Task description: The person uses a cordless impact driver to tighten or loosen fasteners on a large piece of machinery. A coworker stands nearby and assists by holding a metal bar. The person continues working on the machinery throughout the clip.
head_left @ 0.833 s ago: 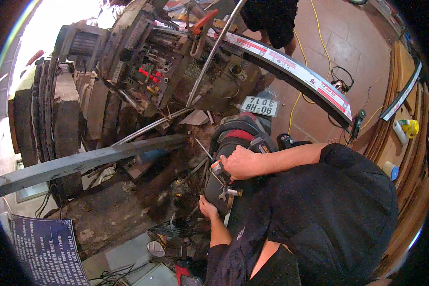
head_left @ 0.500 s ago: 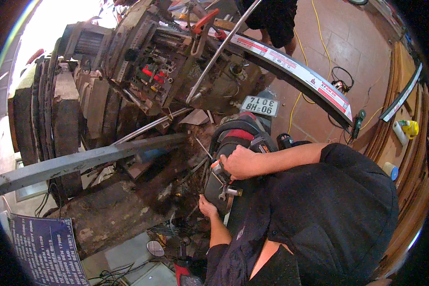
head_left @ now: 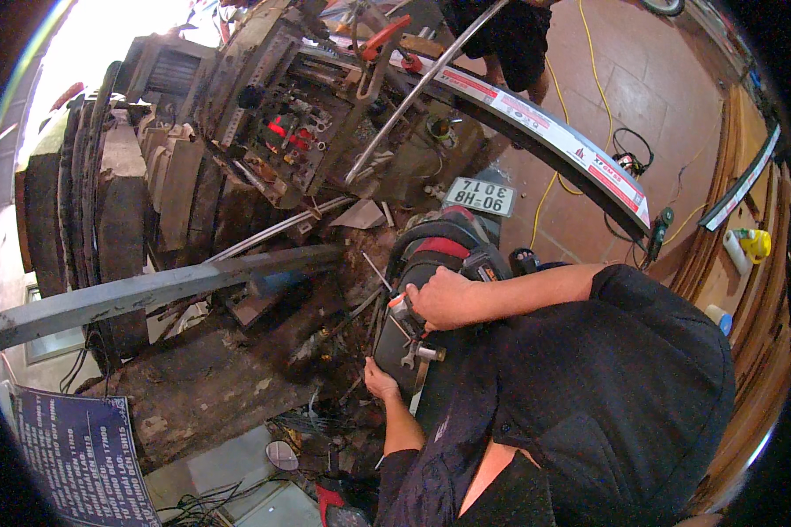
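My right hand point(head_left: 442, 299) is closed round a black-and-orange cordless power tool point(head_left: 481, 266), held over a dark motorbike seat point(head_left: 439, 249) with a red stripe. Most of the tool's grip is hidden by the hand. Lower down, my left hand point(head_left: 380, 381) has its fingers bent in at the left edge of the dark surface; what they hold, if anything, is too small to tell. Between the hands lie an open-ended wrench point(head_left: 409, 355) and a short metal cylinder point(head_left: 431, 353). A thin metal rod point(head_left: 377, 271) sticks out left of the right hand.
A grey metal beam point(head_left: 158, 287) crosses the left side. Beyond stands a dirty machine point(head_left: 281, 140) with a slanting steel bar point(head_left: 422, 92). A licence plate point(head_left: 479, 197) sits past the seat. Another person's legs point(head_left: 518, 61) stand at the back, near yellow cable point(head_left: 598, 79) on tiles.
The surroundings on the left and at the top have shifted slightly in the picture. Both hands and the tool stay almost where they were.
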The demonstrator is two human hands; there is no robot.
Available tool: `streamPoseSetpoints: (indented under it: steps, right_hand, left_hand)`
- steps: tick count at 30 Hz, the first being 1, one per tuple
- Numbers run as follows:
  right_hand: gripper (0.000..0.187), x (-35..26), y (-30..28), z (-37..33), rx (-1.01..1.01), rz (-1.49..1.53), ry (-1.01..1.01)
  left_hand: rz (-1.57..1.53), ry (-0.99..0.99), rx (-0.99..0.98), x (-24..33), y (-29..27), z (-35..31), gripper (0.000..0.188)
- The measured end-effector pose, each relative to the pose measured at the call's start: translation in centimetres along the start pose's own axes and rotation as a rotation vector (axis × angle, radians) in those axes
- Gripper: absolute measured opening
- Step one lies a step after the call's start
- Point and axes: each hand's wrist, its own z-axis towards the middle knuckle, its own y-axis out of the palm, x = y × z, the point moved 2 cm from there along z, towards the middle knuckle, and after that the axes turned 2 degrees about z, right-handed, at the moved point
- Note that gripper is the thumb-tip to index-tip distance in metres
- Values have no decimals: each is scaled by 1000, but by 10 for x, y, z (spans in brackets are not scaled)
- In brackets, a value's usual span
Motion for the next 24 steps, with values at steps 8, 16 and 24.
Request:
streamPoseSetpoints:
  steps: [8, 16, 24]
  right_hand:
    - [93, 0, -1, -1, -8, -16, -14]
    - [94, 0, 1, -1, 28, -41, -35]
    - [94, 1, 1, -1, -10, -3, -10]
  left_hand:
    - [34, 14, 27, 3, -1, -2, 69]
    - [62, 45, 24, -2, 0, 1, 69]
    - [96, -12, -15, -7, 1, 4, 68]
